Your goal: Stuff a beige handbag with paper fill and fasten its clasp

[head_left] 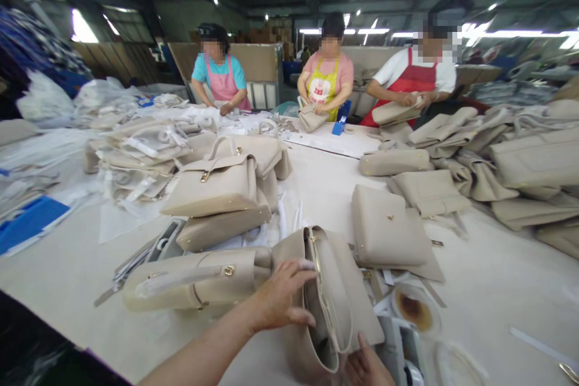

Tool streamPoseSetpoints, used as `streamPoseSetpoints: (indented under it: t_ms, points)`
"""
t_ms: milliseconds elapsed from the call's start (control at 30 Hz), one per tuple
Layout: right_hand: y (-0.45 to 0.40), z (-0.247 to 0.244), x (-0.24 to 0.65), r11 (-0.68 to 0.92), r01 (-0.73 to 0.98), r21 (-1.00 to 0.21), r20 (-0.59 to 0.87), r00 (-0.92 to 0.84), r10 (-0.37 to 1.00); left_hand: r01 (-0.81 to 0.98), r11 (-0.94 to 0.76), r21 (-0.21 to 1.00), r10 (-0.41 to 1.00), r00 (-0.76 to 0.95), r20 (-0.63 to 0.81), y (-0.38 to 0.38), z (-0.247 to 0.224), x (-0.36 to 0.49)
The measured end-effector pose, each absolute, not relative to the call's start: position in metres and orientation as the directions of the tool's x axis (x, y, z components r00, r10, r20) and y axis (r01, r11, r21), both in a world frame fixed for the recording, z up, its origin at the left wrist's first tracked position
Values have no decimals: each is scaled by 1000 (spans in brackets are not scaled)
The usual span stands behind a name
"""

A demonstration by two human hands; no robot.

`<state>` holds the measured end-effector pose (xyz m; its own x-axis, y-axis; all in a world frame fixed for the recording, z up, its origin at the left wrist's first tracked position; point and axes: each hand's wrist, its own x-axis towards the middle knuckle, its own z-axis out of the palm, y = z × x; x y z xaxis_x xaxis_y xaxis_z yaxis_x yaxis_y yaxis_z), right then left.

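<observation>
Resting open at lower centre, the left hand (284,292) touches a beige bag (344,289); I cannot tell the right hand (368,368)'s grip.

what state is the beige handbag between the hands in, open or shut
Open: the beige handbag gapes at its mouth, showing shadowed insides beside the gold zipper. Whether the zipper is done up, I cannot tell.

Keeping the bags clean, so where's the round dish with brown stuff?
In the head view, the dish is at lower right, right of the open bag, just beyond the grey dispenser near your right hand.
</observation>
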<state>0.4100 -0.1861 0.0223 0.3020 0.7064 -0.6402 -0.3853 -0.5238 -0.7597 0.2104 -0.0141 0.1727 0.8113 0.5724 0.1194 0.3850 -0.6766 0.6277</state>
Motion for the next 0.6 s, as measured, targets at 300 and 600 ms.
streamPoseSetpoints:
  t_ms: [300, 600]
  points:
    - [-143, 122, 412, -239, -175, -955, -295, 608, 737, 551, -575, 605, 798, 539, 268, 58, 192, 227]
    - [-81, 176, 474, -34, -183, -983, -97, 350, 932, 504, -543, 672, 777, 604, 176, 114, 221, 226]
